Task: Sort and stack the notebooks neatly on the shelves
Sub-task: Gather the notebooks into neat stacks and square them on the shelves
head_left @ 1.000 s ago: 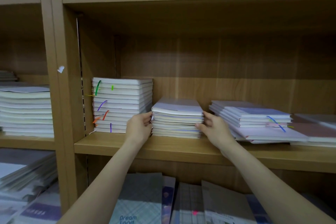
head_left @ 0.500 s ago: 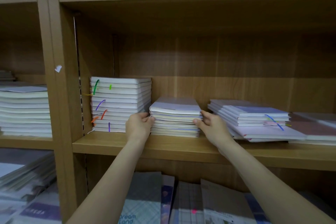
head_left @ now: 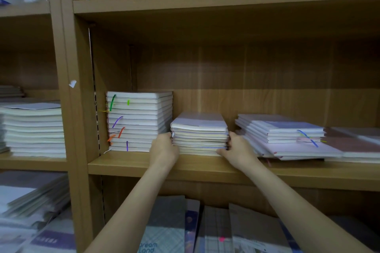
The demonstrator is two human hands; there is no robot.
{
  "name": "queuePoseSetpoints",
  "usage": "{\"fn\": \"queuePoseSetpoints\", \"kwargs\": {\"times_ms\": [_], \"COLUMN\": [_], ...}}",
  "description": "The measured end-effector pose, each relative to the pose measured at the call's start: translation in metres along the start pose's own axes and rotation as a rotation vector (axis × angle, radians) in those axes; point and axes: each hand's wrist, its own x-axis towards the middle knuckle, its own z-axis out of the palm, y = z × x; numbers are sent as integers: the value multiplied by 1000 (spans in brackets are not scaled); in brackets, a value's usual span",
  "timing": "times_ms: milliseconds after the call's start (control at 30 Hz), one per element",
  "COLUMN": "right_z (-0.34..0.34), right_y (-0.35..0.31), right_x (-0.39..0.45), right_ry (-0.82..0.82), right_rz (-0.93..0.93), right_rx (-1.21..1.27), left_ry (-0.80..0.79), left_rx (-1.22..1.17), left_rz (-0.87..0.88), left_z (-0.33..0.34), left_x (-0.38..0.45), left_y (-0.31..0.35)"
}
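Only one view is showing the scene: the head camera is looking forward and slightly down into the wooden shelf [head_left: 205, 167] from close range, with both forearms reaching away from it toward the middle notebook stack [head_left: 199, 133].

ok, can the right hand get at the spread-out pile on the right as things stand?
Probably yes. The right hand grips the right side of the middle stack, and the spread-out pile lies right beside it on the same shelf, nothing between. It would have to let go first.
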Motion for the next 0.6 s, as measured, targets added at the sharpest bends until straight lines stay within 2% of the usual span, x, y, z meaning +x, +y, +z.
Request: {"fn": "queuePoseSetpoints", "kwargs": {"times_ms": [100,200,300,367,433,500,600], "right_z": [0,-3,-12,-26,-49,-80,-124], "right_y": [-2,-1,1,1,1,3,21], "right_x": [0,-2,-9,-16,-24,-29,-33], "right_ry": [-36,-101,-99,-48,16,85,135], "right_rz": [1,0,23,33,10,-16,-6], "right_rx": [-147,-125,-24,58,198,260,182], "left_ry": [-43,-56,98,217,271,257,95], "left_rx": [8,30,25,-18,-56,-83,-167], "left_rz": [9,55,151,241,317,362,381], "left_z": [-4,-9,-15,-17,-17,-9,16], "left_x": [2,-2,-14,-24,-33,-38,-41], "left_y": [1,2,10,21,37,54,79]}}
